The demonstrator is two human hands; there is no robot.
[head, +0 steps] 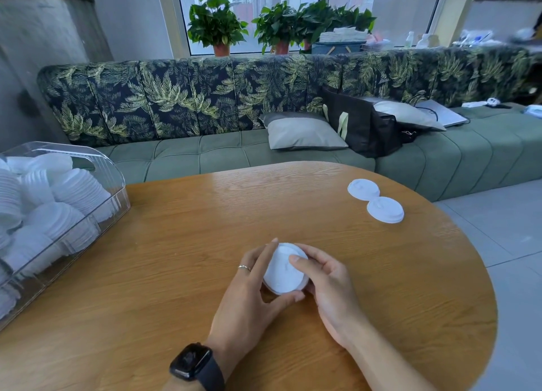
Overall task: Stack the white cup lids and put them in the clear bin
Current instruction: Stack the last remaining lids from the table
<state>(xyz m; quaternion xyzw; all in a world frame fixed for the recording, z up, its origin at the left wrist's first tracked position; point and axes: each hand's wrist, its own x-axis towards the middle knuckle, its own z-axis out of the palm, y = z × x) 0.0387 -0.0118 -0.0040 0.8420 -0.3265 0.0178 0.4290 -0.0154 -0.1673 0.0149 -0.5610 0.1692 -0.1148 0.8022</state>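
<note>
Done: the bin point(113, 182), at the far left of the table point(176, 229), already holds many stacks of binned lids point(73, 191); I judge most of the job finished.
In hand: a held lid point(283, 276) at near centre, either on the table top or just above it; I cannot tell which.
Left hand: the left hand point(249, 288) grasps the held lid's left edge, with fingers along the side and the thumb at the near rim.
Right hand: the right hand point(328, 285) grasps its right side, thumb pressed on top and fingers curled behind.
Left to do: 2 loose lids point(385, 210) lie touching each other at the far right, well apart from the hands. They need adding to the stack, and the stack then goes across to the bin.
Hidden: the hands cover the held lid's sides, so I cannot tell whether it is 1 lid or several nested. The frame edge cuts off the bin's left and near parts, so its fill and opening are unclear. The binned lids blur together behind the clear wall, so no count is possible.
</note>
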